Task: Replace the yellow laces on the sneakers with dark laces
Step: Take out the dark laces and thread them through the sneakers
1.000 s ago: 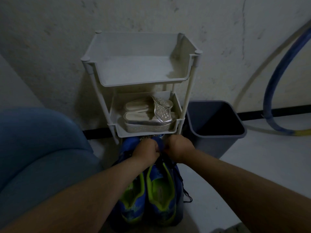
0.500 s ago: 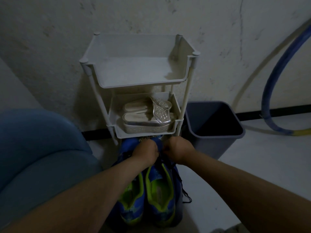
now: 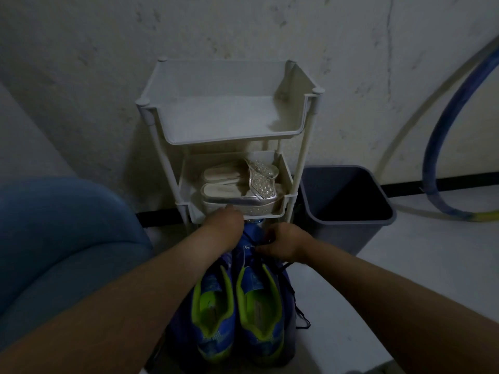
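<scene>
Lifted away from the right hand (image 3: 286,241), which seems to pinch a dark lace (image 3: 297,314) at the forefoot of the sneakers (image 3: 237,306) on the floor, the left hand (image 3: 224,225), its fingers hidden, likely draws slack mid-threading; next comes finding the following eyelet.

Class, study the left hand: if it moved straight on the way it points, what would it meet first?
Most likely the front lip of the rack's lower tray, just beyond the left hand, with the silver sandals behind it. Depth is unclear, so it may pass beneath.
</scene>
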The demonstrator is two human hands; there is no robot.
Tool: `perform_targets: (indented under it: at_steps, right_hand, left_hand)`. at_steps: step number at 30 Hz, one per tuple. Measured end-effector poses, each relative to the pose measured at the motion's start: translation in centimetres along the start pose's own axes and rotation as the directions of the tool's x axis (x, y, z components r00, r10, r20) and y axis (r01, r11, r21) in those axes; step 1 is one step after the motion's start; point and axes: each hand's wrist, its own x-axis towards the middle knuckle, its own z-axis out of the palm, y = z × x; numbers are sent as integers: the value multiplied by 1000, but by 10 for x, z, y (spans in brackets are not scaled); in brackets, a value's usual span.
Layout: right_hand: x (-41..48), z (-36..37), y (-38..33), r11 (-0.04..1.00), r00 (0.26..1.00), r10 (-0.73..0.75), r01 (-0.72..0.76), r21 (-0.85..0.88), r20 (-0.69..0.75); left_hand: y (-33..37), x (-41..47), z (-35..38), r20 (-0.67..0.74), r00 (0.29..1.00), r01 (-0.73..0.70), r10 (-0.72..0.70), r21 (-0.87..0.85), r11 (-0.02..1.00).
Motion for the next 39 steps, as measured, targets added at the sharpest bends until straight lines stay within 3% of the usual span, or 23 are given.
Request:
perform_targets:
  at_steps: [3, 9, 14, 18, 22, 24, 25, 27, 29, 35, 39]
  right_hand:
    - [-3, -1, -3, 999, 1000, 16, -17, 43, 20]
    - [-9, -1, -8, 995, 998, 40, -44, 94, 42]
    - [-6, 1, -12, 995, 999, -27, 29, 95, -21]
    - [2, 5, -12, 999, 999, -31, 30, -15, -37]
    - [2, 4, -15, 1000, 1000, -9, 9, 18, -21]
    - [0, 3, -17, 999, 1000, -6, 7, 35, -18]
    - [0, 3, -17, 999, 1000, -9, 10, 41, -16]
    - [-1, 2, -18, 999, 1000, -17, 17, 32, -6]
    - [-1, 1, -18, 999, 1000, -12, 13, 33, -9]
    - [-3, 0, -17, 996, 1000, -13, 13, 93, -1]
    - [-2, 0, -18, 993, 1000, 0, 0, 115, 6]
  left_hand:
    - [-7, -2, -6, -40, 999, 15, -17, -66, 998]
    - [-10, -10, 7, -83, 996, -11, -28, -437, 899]
    - [0, -5, 15, -10, 988, 95, -155, -748, 657]
    - [5, 0, 15, 53, 979, 144, -198, -867, 476]
    - [3, -1, 15, 117, 970, 187, -213, -919, 346]
    - [0, -3, 14, 100, 979, 169, -175, -880, 445]
    - [-4, -5, 13, 70, 989, 131, -131, -824, 552]
    - [-14, -7, 10, 13, 1000, 14, -8, -620, 785]
    - [-20, -11, 2, -16, 997, -73, 73, -405, 911]
    - [-41, -11, -18, 181, 981, -37, 68, -171, 985]
    - [-47, -11, -23, 40, 996, 93, -84, -371, 924]
